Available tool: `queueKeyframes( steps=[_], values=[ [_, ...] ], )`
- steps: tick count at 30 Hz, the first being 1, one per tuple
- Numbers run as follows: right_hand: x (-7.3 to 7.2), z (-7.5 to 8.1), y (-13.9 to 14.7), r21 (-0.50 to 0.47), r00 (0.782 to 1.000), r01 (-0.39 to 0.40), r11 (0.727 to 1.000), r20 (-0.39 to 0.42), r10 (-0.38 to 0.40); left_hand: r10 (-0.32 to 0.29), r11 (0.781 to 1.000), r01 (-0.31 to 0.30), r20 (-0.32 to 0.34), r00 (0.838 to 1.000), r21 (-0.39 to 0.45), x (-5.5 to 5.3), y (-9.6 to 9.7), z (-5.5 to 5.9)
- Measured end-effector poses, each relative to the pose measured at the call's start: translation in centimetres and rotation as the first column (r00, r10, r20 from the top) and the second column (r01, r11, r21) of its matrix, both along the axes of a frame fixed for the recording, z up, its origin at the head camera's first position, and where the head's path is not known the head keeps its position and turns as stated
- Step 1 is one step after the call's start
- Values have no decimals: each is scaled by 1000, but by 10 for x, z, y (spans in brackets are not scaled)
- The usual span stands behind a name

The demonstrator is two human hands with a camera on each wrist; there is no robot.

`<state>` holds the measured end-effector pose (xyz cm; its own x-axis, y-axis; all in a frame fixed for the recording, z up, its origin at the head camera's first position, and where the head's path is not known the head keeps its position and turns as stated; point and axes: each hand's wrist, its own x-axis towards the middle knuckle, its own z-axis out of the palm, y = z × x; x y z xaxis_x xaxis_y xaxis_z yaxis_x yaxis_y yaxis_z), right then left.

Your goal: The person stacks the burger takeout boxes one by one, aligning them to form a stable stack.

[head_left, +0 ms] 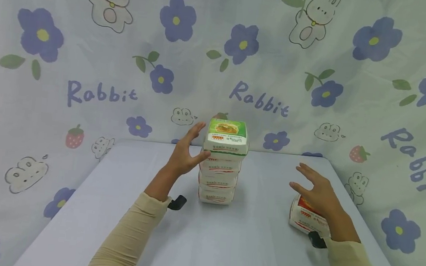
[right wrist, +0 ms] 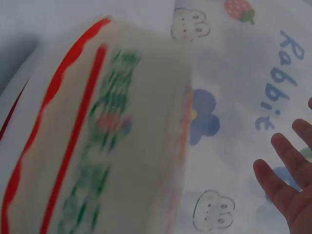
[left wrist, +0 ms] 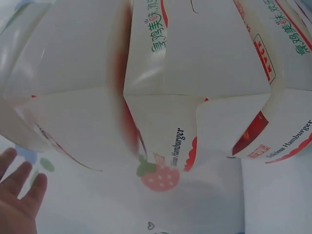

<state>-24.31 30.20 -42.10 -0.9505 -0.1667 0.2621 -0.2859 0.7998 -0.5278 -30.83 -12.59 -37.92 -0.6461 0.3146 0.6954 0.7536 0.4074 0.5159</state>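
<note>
Several burger boxes stand stacked in the middle of the table. The top burger box (head_left: 226,139) is green and white with a burger picture, and the white boxes (head_left: 217,180) below it carry red lines. Beside the stack's upper left is my left hand (head_left: 184,155), fingers spread and thumb in front of the stack; whether it touches the top box I cannot tell. Its fingertips (left wrist: 34,192) show apart from the boxes in the left wrist view. Over a single red-and-white burger box (head_left: 307,218) at the right hovers my right hand (head_left: 321,195), fingers extended, gripping nothing.
The white table (head_left: 247,249) meets a hanging cloth (head_left: 203,75) at the back, printed with rabbits, flowers and strawberries. Dark wrist cameras sit on both wrists. Bare tabletop lies between the stack and the single box.
</note>
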Motion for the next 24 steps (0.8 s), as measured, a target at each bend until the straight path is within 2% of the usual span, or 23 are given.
queueKeyframes(
  steps=[5,11,16,21,24],
  values=[
    [6,-6,21,46,990,52,998,129,-57,-13,1000,13,-10,1000,-3,-2,2,2],
    [21,-19,43,81,968,88,993,230,-104,-9,1000,9,0,1000,-2,-2,4,2],
    [39,-31,58,106,961,146,984,219,-166,-31,999,31,-11,999,8,-4,4,1],
    [50,-42,69,127,967,151,980,188,-174,-51,998,52,-22,998,28,-7,5,0],
    [55,-47,73,117,959,151,982,225,-174,-52,998,53,-28,998,29,-8,6,0]
  ],
)
